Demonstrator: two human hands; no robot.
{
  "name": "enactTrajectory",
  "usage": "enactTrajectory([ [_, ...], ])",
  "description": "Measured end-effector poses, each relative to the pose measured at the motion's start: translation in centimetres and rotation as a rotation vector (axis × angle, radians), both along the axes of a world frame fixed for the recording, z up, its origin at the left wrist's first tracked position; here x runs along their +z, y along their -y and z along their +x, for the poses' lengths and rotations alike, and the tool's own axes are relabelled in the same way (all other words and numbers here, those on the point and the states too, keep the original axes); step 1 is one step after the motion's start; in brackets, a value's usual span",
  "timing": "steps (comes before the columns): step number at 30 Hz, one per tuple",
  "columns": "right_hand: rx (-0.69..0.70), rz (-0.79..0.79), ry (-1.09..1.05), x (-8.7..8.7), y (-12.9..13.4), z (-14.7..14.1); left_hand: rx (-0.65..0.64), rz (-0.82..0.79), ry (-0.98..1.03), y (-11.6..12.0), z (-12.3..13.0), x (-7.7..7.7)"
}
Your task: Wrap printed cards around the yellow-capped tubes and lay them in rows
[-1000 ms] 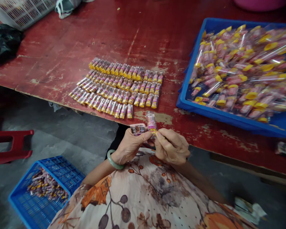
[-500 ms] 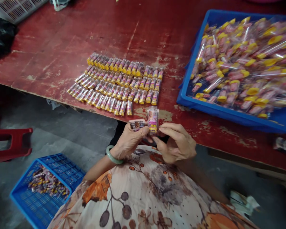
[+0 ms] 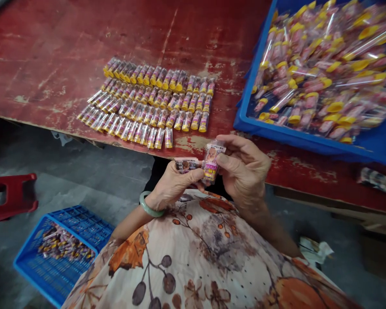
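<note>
My right hand is shut on a small clear plastic tube with a pink printed label, which leans to the left. My left hand pinches a small printed paper strip right beside that tube. A pale green bangle circles my left wrist. Above my hands, on the red wooden table, several tight rows of yellow-capped tubes lie side by side. Their nearest end is a short way past my fingers.
A blue tray heaped with bagged yellow-capped tubes stands on the table at right. A blue plastic crate of wrapped items sits on the concrete floor at lower left, near a red stool. My floral lap fills the bottom.
My right hand has risen and turned, tilting the tube that was upright. The whole view has shifted, so the table rows and blue tray sit further up and left.
</note>
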State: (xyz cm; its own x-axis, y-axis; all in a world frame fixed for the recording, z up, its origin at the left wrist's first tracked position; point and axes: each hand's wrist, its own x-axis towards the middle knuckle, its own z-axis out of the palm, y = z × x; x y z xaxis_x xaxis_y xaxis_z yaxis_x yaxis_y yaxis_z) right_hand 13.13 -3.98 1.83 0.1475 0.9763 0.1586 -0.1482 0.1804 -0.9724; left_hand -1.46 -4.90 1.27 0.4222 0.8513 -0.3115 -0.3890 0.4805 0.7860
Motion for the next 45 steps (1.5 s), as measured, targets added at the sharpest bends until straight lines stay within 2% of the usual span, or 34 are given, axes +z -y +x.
enactTrajectory([
  [5, -0.07, -0.054, -0.116, 0.0, -0.4, -0.1, -0.045, -0.003, 0.058, -0.3, -0.1, -0.1],
  [12, -0.087, -0.043, -0.098, -1.0, -0.7, 0.2, -0.092, -0.057, 0.062, -0.5, -0.1, -0.2],
  [16, -0.085, -0.046, 0.002, -1.2, -0.7, 0.2, -0.077, -0.099, 0.007, -0.6, -0.1, 0.0],
  [22, -0.108, -0.057, -0.078, -1.1, -0.8, 0.1, -0.085, -0.114, 0.005, -0.8, -0.1, -0.1],
  [29, -0.089, 0.017, 0.151, -2.2, -0.9, 0.6, -0.096, -0.118, 0.004, -0.9, -0.1, -0.4],
  [39, -0.11, -0.001, 0.086, -2.3, -1.0, 0.5, -0.115, -0.11, 0.06, -0.9, -0.2, -0.4],
  [45, -0.056, 0.069, 0.194, -2.9, -0.7, 0.7, -0.08, -0.145, 0.022, -0.8, -0.1, -0.3],
])
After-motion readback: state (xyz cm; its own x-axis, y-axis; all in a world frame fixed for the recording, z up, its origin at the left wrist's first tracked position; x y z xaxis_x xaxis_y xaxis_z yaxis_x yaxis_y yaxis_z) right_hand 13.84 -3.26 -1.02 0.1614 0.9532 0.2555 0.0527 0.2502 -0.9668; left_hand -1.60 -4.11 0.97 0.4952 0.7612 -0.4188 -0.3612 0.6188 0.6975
